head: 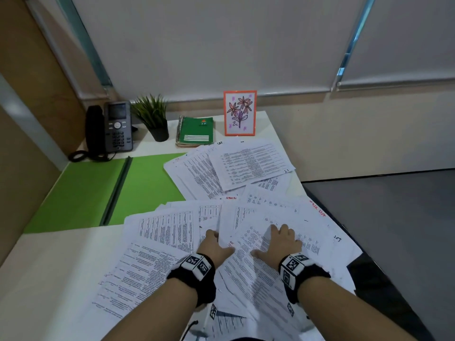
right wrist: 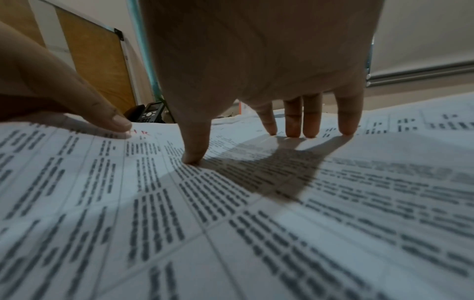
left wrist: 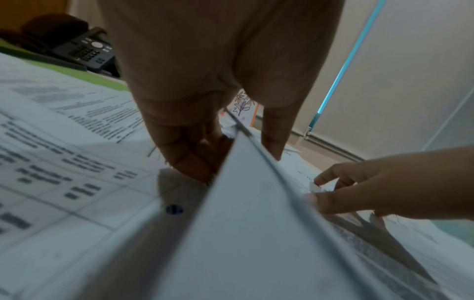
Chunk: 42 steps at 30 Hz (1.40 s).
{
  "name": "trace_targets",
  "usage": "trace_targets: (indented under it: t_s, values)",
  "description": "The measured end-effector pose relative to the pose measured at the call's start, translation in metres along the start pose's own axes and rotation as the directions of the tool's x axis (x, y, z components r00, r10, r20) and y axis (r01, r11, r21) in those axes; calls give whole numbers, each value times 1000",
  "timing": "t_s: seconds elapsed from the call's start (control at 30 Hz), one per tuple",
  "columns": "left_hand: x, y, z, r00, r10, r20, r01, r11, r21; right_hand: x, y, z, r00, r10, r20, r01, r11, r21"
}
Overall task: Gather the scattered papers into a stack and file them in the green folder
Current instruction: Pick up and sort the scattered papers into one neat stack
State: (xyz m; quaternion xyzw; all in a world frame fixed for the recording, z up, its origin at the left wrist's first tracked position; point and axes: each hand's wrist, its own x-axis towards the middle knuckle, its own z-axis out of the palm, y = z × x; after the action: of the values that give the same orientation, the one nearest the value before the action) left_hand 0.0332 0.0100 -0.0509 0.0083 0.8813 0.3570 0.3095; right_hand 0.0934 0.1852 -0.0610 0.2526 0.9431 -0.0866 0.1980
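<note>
Printed white papers lie scattered over the desk, one heap near me (head: 167, 244) and another further back (head: 236, 166). The green folder (head: 93, 190) lies open flat at the left, its right half partly under the sheets. My left hand (head: 216, 238) pinches the raised edge of a sheet (left wrist: 251, 213) in the near heap, fingers (left wrist: 189, 160) curled under it and thumb on top. My right hand (head: 283, 236) lies just to its right, fingers (right wrist: 310, 121) straight and spread, tips pressing down on the papers (right wrist: 256, 223).
A desk phone (head: 110, 129), a small potted plant (head: 154, 116), a green spiral notebook (head: 195, 131) and a framed flower drawing (head: 240, 113) stand along the back of the desk. The desk's right edge (head: 327, 207) drops to a grey floor; some sheets overhang it.
</note>
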Motion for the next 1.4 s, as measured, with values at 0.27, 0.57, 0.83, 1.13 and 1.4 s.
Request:
trace_targets:
  t_s: [0.27,0.57,0.83,1.13,1.4]
  values:
    - [6,-9,7,996,80,-38,-85,985,-153,9,11,1,996,73,-48,-64,983,170]
    - [5,2,-66,865,187,-466,-383,846,-370,22,22,-15,921,288,-263,-80,799,596]
    - [-7,5,-114,881,210,-424,-444,677,-588,14,13,-62,998,-61,15,4,297,955]
    - [-1,-18,-102,973,118,-201,-230,622,-748,9,-1,-80,996,-37,-78,85,232,969]
    - [7,-56,-87,992,91,-82,-122,778,-616,14,-11,-53,993,99,-69,22,416,909]
